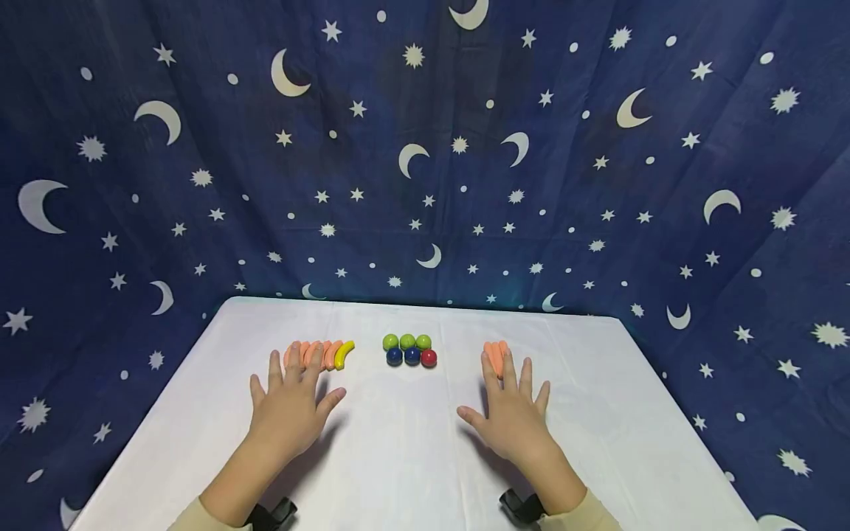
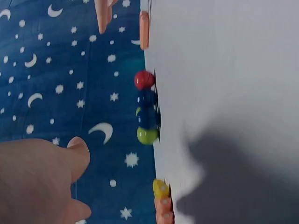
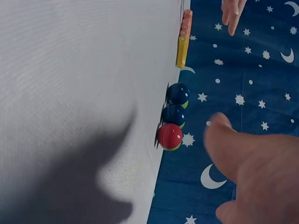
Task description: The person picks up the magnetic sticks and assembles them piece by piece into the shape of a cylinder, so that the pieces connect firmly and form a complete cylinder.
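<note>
While both lie spread on the table (image 1: 412,442), left hand (image 1: 288,409) and right hand (image 1: 511,417) flank the balls (image 1: 409,350), holding nothing.

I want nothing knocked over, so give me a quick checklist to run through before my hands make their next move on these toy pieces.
1. Left hand empty, fingers spread: ok.
2. Right hand empty, fingers spread: ok.
3. Orange pieces with the yellow piece lined up by the left fingertips: ok.
4. Balls grouped between the hands, untouched: ok.
5. Orange pieces at right touched by fingertips: cannot tell.
</note>
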A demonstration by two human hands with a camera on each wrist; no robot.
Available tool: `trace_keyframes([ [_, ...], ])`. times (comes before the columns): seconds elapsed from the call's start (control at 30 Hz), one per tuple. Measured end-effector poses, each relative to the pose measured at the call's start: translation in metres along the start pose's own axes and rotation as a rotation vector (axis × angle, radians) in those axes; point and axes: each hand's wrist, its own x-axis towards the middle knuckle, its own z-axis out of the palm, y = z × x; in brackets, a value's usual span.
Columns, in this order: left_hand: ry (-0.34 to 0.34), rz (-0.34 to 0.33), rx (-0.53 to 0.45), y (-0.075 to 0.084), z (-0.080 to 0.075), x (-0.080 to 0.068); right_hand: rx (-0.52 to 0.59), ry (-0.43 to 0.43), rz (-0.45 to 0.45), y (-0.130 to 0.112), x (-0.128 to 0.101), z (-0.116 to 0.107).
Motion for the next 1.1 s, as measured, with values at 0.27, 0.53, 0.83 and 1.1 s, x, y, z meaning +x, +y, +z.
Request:
trace_keyframes([
  [0.27,-0.043,-0.041,-0.241,-0.033,-0.012,0.029,0.067,0.003,-0.139,0.000,0.013,-0.004],
  [0.53,-0.080,-0.148,-0.396,-0.067,-0.012,0.055,0.209,0.025,-0.278,-0.002,0.031,0.000],
  [0.83,-0.114,-0.222,-0.544,-0.089,-0.003,0.079,0.434,0.015,-0.230,-0.015,0.059,0.010],
  [1.1,-0.143,-0.342,-0.622,-0.099,0.002,0.099,0.618,-0.051,-0.115,-0.024,0.085,0.023],
])
